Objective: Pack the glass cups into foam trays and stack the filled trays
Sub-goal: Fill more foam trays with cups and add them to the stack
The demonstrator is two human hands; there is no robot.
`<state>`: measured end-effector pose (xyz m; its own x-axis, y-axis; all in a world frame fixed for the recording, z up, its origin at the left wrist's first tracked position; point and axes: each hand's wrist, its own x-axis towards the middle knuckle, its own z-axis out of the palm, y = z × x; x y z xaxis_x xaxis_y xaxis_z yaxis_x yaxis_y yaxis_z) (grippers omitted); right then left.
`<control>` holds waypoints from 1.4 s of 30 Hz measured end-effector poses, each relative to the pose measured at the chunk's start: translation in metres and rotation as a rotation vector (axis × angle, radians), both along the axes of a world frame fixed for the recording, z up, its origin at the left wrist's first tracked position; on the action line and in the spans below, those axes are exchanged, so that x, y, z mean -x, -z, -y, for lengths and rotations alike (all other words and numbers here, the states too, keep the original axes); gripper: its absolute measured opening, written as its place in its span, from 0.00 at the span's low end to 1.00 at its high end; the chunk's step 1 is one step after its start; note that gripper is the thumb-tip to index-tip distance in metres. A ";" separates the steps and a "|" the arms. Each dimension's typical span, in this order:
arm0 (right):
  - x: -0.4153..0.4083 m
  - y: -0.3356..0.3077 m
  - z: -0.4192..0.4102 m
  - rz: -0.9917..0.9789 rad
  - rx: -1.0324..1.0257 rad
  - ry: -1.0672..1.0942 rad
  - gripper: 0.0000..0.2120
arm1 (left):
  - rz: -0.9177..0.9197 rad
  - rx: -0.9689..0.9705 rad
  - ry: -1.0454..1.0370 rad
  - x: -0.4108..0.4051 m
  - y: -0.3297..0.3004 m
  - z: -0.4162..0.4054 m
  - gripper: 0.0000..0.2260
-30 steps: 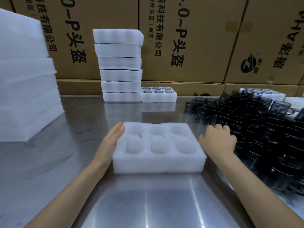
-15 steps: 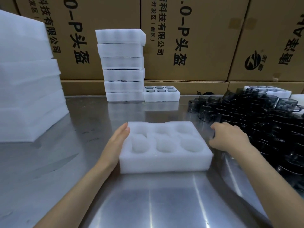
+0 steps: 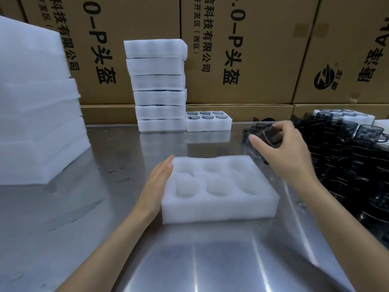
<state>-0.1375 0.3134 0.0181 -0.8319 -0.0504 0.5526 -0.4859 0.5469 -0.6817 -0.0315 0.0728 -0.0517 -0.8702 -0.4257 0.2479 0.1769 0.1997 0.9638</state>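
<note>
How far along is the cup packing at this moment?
Done: a six-high stack of white foam trays and a filled tray beside it. In hand: the right hand grips a smoky glass cup; the left hand rests against the near six-pocket foam tray, all pockets empty. Left: the large pile of dark cups.

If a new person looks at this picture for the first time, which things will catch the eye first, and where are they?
Probably the white foam tray in the middle of the steel table, its six pockets empty, with the left hand flat against its left side. Just right of it, the right hand grips a dark glass cup above the big heap of dark cups. Behind stands a tall stack of trays.
</note>
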 end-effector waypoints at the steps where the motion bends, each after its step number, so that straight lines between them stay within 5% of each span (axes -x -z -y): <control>1: -0.006 -0.003 0.008 0.030 0.078 -0.101 0.21 | -0.004 0.006 -0.007 0.001 0.000 -0.001 0.16; 6: -0.025 -0.006 0.062 0.104 -0.013 -0.332 0.21 | 0.003 0.023 -0.018 0.002 0.000 -0.001 0.17; 19: -0.013 -0.002 0.142 0.064 -0.587 -0.337 0.18 | 0.006 0.139 0.058 -0.005 -0.008 0.000 0.30; 30: -0.010 0.001 0.137 0.113 -0.616 -0.387 0.13 | 0.002 0.107 0.039 0.000 -0.002 0.002 0.26; 35: -0.011 -0.003 0.126 0.136 -0.636 -0.396 0.31 | -0.024 0.114 0.063 -0.003 -0.005 0.000 0.32; 39: -0.016 -0.001 0.101 0.043 -0.452 -0.438 0.24 | -0.110 0.261 0.021 -0.011 -0.007 0.004 0.30; 42: -0.025 0.016 0.080 0.029 -0.518 -0.550 0.21 | -0.187 0.431 0.019 -0.016 -0.011 0.007 0.26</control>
<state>-0.1124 0.2329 0.0024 -0.6258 -0.7096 0.3239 -0.7671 0.4848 -0.4200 -0.0154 0.0659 -0.0406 -0.8002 -0.2344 0.5521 0.3471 0.5697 0.7449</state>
